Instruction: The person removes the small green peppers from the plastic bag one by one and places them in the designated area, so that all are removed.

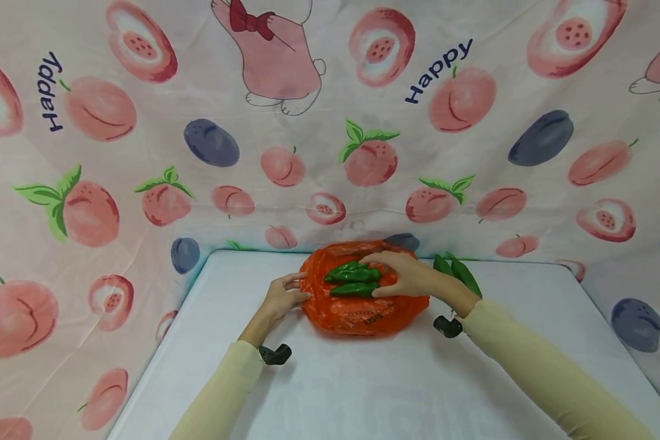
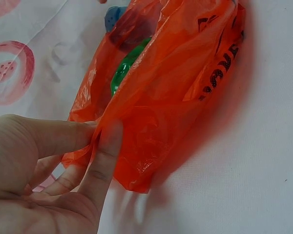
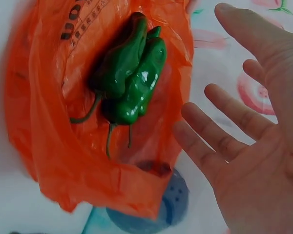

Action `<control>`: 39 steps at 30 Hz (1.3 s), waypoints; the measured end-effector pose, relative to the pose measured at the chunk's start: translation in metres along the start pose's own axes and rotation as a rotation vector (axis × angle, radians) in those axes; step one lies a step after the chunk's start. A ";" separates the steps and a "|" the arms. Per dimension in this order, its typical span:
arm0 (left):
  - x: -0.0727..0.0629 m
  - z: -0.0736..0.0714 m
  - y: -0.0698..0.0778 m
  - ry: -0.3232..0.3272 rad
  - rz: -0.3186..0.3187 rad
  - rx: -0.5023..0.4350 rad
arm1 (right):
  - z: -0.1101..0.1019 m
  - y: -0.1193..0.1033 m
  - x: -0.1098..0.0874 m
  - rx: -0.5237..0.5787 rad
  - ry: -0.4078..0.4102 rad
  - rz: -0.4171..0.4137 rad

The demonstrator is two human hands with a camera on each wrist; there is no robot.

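Note:
An orange-red plastic bag with dark printing lies at the back of the table, its mouth spread. Long green peppers lie in it, glossy and stemmed in the right wrist view. My left hand pinches the bag's left edge between thumb and fingers, as the left wrist view shows. Over the bag's right side, my right hand is beside the peppers in the head view. In the right wrist view, that hand has spread fingers and holds nothing, close to the bag's rim.
More green peppers lie on the white tabletop to the right of the bag, partly behind my right forearm. A fruit-printed cloth hangs behind the table and along its sides. Dark wrist cameras sit at both cuffs.

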State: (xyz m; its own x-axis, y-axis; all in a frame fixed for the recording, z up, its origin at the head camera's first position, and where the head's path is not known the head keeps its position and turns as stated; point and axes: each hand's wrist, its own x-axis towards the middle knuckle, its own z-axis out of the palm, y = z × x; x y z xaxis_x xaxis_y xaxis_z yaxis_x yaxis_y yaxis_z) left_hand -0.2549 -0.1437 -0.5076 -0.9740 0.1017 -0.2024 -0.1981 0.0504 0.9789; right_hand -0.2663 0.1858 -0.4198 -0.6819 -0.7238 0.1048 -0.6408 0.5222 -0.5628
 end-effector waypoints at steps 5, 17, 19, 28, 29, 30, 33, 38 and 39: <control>-0.001 0.001 0.000 0.001 0.011 -0.009 | 0.010 0.004 0.008 0.053 -0.033 0.032; -0.002 0.001 0.000 0.004 0.015 0.003 | 0.033 0.022 0.021 0.026 -0.055 0.071; -0.001 0.001 0.000 0.003 0.014 0.005 | 0.037 0.025 0.022 0.015 -0.047 0.086; -0.001 0.001 0.000 0.006 0.003 0.010 | 0.053 0.038 0.025 -0.010 0.005 0.106; -0.001 0.001 -0.001 0.008 0.001 0.008 | 0.054 0.038 0.025 -0.006 0.007 0.111; 0.000 0.001 -0.001 0.009 0.002 0.007 | 0.055 0.038 0.025 -0.007 0.011 0.112; 0.001 0.001 -0.002 0.012 0.003 0.009 | 0.058 0.039 0.026 -0.007 0.017 0.128; 0.000 0.001 -0.001 0.013 -0.002 0.009 | 0.063 0.039 0.028 -0.043 0.013 0.170; -0.001 0.001 -0.001 0.011 -0.003 0.008 | 0.065 0.040 0.028 -0.051 0.013 0.177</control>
State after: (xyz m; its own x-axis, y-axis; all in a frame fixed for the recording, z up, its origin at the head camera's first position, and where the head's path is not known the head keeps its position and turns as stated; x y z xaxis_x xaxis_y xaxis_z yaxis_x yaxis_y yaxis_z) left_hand -0.2540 -0.1425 -0.5085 -0.9747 0.0906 -0.2045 -0.1997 0.0588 0.9781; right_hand -0.2883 0.1569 -0.4924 -0.7899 -0.6129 0.0183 -0.5270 0.6633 -0.5314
